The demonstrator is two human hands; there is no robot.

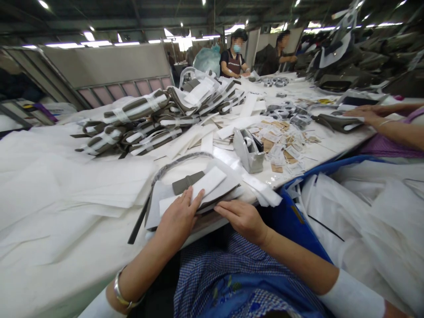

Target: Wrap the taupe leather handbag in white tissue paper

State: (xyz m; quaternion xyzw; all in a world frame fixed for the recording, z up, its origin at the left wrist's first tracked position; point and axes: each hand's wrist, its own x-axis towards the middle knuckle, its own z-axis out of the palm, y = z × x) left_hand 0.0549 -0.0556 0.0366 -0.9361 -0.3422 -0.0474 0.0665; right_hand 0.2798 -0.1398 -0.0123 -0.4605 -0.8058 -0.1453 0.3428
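Head view shows left grip (177, 216) spread on bag (187, 182), right grip (243, 219) impossible to judge, tape dispenser (255, 162) beyond.

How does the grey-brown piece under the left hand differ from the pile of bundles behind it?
The piece lies singly under the left hand, while the bundles are heaped in layers. The piece's curved strap spreads in an open arc; several bundles are folded narrow, with white bands around them. Both combine grey-brown and white material.
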